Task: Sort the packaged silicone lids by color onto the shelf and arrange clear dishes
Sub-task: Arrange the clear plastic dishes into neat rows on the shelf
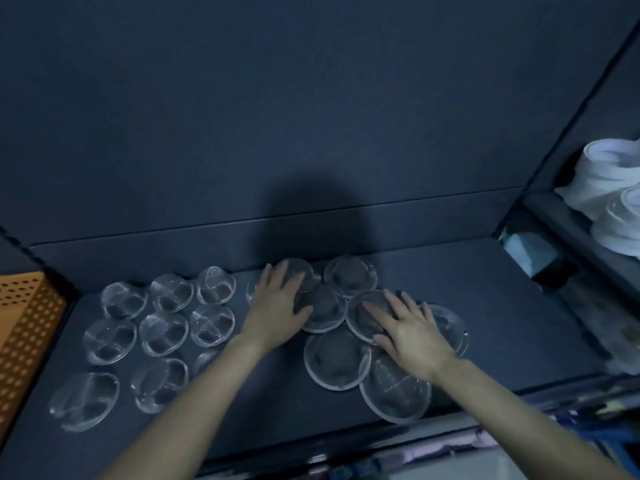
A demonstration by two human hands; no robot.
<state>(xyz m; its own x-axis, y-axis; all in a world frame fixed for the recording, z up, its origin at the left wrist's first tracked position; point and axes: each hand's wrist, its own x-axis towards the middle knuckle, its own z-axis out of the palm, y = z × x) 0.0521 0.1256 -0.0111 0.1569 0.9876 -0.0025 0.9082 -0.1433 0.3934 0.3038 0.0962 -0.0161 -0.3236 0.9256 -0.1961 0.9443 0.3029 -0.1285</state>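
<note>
Two hands (pixel 280 306) rest on seven bunched clear dishes (pixel 337 358).

Clear dishes (pixel 162 332) upside down on dark shelf (pixel 485 306), clustered.

No readable text, labels or numbers

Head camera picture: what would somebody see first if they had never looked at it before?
First, two bare hands in the middle: the left hand and the right hand lie flat on a bunch of clear dishes crowded together on the dark shelf. To their left, more clear dishes sit in neat rows. An orange panel with holes glows at the far left, and white stacked things sit at the far right.
</note>
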